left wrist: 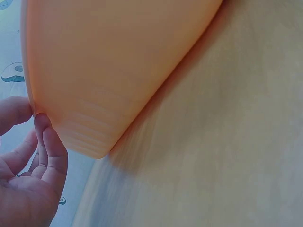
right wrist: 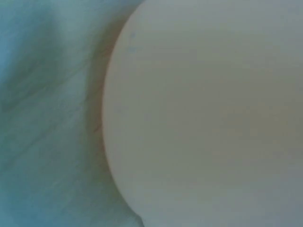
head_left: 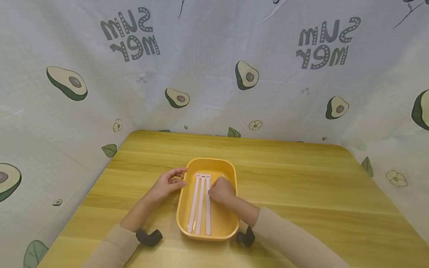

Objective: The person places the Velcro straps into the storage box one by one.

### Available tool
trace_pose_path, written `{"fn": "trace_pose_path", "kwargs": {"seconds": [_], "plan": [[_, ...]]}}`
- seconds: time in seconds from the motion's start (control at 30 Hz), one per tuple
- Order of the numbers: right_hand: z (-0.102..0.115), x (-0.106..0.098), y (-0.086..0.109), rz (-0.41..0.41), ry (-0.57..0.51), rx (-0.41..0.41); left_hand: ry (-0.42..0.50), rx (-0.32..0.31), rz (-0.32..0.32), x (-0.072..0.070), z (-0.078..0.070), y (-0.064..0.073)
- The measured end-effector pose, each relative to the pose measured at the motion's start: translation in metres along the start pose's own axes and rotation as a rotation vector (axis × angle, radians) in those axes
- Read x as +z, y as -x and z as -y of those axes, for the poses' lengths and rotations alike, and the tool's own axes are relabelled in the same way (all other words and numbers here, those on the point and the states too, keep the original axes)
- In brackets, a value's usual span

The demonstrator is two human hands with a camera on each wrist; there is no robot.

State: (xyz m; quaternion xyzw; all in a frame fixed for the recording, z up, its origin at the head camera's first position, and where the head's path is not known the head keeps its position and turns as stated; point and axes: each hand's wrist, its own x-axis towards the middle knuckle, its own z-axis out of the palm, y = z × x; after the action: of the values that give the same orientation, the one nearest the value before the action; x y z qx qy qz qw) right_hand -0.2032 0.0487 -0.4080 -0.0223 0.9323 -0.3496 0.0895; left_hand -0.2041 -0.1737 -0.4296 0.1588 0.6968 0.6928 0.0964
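Observation:
A yellow plastic tray (head_left: 179, 208) stands on the table with three pale pink cable ties (head_left: 200, 203) lying lengthwise in it, side by side, slotted heads at the far end. At the tray's left rim, my left hand (head_left: 169, 181) pinches the edge between thumb and fingers; the left wrist view shows this hand (left wrist: 35, 175) against the tray's outer wall (left wrist: 109, 61). My right hand (head_left: 222, 190) reaches inside over the right wall, its curled fingers at the upper part of the rightmost tie. Its fingertips are partly hidden. A blurred pale curved surface fills most of the right wrist view.
The tray sits near the front of a wood-grain table (head_left: 301, 178). A white sheet (head_left: 207, 44) printed with avocados hangs behind and along both sides. Dark wrist mounts (head_left: 149, 237) stick out beneath both forearms, one close to the tray's lower right corner.

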Motion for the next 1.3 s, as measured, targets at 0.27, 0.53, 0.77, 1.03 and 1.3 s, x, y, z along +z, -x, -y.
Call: {"fn": "trace_pose_path", "kwargs": {"seconds": [0.27, 0.53, 0.77, 1.03, 1.3], "plan": [[-0.001, 0.000, 0.000, -0.051, -0.051, -0.030, -0.011, 0.004, -0.014, 0.001, 0.003, -0.001], [0.001, -0.013, 0.006, -0.113, -0.293, -0.237, -0.014, 0.003, -0.006, 0.000, 0.005, -0.002], [-0.006, -0.050, 0.015, -0.124, -0.428, -0.350, -0.041, -0.003, -0.001, -0.003, 0.003, -0.002], [-0.043, -0.100, 0.029, -0.098, -0.386, -0.398, -0.300, 0.069, -0.062, -0.027, -0.029, -0.001], [-0.064, -0.142, 0.032, 0.179, -0.159, -0.643, -0.729, 0.225, 0.002, -0.029, -0.076, -0.005]]}}
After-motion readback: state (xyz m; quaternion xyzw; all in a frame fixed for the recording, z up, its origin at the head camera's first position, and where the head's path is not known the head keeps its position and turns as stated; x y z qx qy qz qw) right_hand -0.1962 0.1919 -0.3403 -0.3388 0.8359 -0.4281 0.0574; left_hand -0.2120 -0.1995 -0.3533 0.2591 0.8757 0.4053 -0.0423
